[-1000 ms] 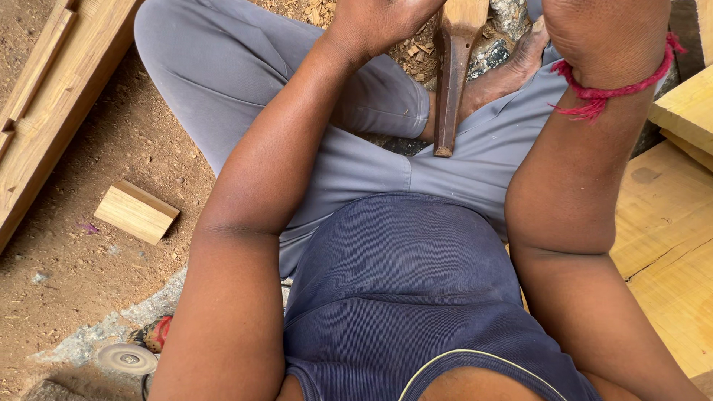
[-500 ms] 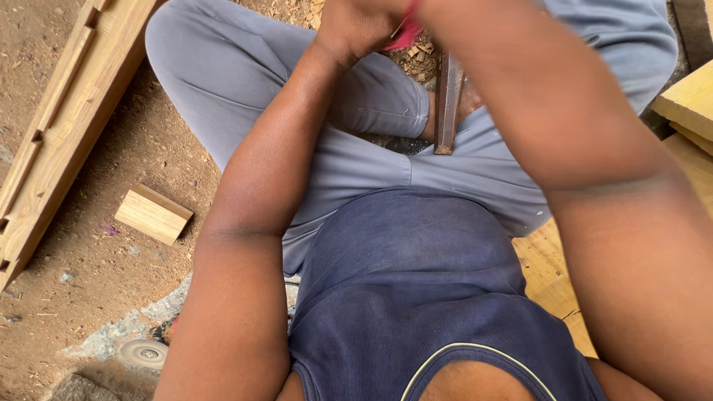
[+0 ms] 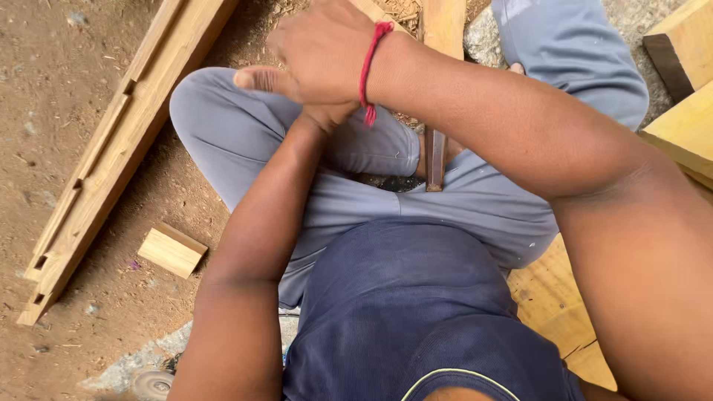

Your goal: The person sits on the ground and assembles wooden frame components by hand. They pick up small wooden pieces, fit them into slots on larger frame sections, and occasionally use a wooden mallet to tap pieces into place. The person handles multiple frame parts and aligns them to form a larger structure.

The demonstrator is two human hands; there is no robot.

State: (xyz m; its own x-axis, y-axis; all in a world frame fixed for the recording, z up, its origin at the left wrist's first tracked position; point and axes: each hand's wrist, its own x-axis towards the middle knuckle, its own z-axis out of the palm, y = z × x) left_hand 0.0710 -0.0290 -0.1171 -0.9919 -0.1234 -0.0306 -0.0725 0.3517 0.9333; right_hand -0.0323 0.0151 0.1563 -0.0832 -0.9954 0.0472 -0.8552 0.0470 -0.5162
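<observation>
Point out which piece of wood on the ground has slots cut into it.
The long beam lying diagonally at left: rectangular slots run along its length. The small block beside it is short and uncut.

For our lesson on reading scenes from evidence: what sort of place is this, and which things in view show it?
Probably an outdoor carpentry work spot on bare ground. A long notched timber frame piece lies on the dirt, a small cut wood block sits beside it, and sawn planks are stacked at the right.
</observation>
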